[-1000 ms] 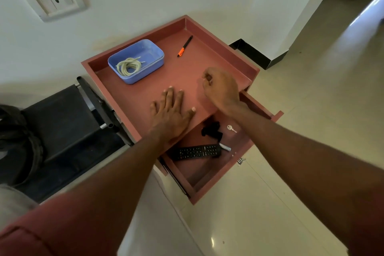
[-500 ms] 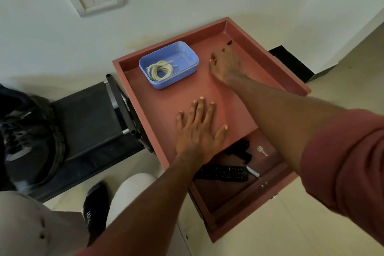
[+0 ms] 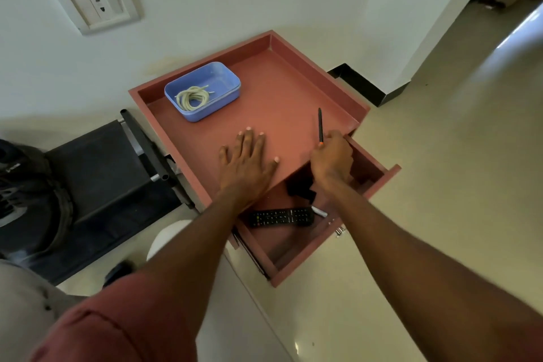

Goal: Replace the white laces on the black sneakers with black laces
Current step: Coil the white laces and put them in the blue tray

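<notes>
White laces (image 3: 193, 96) are seen coiled in one blue tub (image 3: 202, 91), which stands on the reddish surface (image 3: 273, 97) at about 11 o'clock from the left hand (image 3: 246, 159) and well apart from it. The coil's long axis runs roughly from 8 o'clock to 2 o'clock, with loose ends pointing toward 2 o'clock. A dark bundle (image 3: 298, 189), possibly black laces though this cannot be told for sure, lies in the open drawer (image 3: 379, 182) just at 7 o'clock of the right hand (image 3: 332, 157).

The left hand is laid flat on the surface, fingers straight and spread, with nothing held. The right hand's grip is curled round the lower end of one pen (image 3: 320, 126), which is held nearly upright in the view, its tip pointing to 12 o'clock.

One remote control (image 3: 281, 217) is seen in the drawer at 6 o'clock of the left hand, lying along 9 to 3 o'clock, with one small white object (image 3: 319, 211) touching its right end. One black sneaker (image 3: 26, 194) rests on a dark seat (image 3: 97, 168) at 9 o'clock. One wall socket (image 3: 97, 3) is fixed at 11 o'clock.
</notes>
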The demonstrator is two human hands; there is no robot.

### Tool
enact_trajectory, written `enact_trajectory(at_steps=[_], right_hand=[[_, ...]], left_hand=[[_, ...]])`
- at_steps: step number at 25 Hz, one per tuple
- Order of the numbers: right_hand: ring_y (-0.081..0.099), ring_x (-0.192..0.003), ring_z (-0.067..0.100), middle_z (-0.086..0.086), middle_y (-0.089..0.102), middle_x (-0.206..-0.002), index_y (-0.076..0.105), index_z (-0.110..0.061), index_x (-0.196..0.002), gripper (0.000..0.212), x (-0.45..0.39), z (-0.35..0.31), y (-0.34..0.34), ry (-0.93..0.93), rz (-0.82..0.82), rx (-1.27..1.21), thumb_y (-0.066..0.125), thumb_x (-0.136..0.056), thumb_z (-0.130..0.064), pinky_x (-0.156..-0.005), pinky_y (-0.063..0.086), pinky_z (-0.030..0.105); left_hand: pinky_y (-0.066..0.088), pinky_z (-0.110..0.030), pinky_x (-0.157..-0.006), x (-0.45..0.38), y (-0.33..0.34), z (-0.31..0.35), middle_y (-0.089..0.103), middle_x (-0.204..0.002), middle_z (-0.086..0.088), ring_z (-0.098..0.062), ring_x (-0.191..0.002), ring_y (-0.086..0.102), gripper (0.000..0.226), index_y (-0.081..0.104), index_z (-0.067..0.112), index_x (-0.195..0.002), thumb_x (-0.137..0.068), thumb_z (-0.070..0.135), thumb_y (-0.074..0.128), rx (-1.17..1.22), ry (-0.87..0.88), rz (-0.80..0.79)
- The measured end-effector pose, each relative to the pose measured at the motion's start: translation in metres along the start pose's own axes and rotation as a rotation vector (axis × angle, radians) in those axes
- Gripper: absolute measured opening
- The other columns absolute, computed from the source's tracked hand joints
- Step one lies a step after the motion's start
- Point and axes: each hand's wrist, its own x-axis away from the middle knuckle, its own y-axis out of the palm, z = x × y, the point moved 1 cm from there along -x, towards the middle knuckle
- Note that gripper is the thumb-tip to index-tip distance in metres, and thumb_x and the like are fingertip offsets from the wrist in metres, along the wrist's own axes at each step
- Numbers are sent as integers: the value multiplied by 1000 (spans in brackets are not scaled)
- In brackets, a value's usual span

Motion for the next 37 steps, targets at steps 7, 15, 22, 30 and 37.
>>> enact_trajectory(at_steps=[7,15,22,30,37], right_hand=[[73,-92,31,10,75,-101,70,-8,-98,8,34,51,-25,-18,-220,472,71,-93,-15,-80,61,38],[71,-103,30,10,74,-109,74,-9,-104,14,19,69,-28,-112,-314,334,69,-91,-9,-87,60,40],[18,-158,17,-6,14,-173,32,-28,-163,103,27,102,-89,-723,-784,270,85,-76,-9,-113,40,34],[3,-162,21,-5,4,-176,15,-27,-167,118,29,52,-30,-794,-666,515,89,-77,-48,-123,25,65],[20,-157,26,-3,21,-172,25,-29,-163,111,22,47,-29,-975,-622,609,91,-74,-41,-122,26,57]], left_hand=[[-5,-56,-127,51,-2,27,-11,-174,3,-22,-160,-14,85,2,26,-167,-101,72,29,146,23,-149],[-10,-65,-123,95,5,59,-27,-170,-5,-35,-155,-28,129,-14,29,-164,-71,100,38,111,61,-281],[-13,-71,-118,111,15,62,-50,-157,-9,-45,-145,-40,164,-36,30,-155,-50,93,73,-83,115,-379],[-11,-61,-123,110,5,52,-30,-166,-21,-42,-153,-28,157,-29,16,-159,-62,83,75,-164,48,-252],[7,-53,-127,82,-13,22,0,-173,-17,-38,-159,5,117,3,11,-164,-85,64,71,-280,49,-172]])
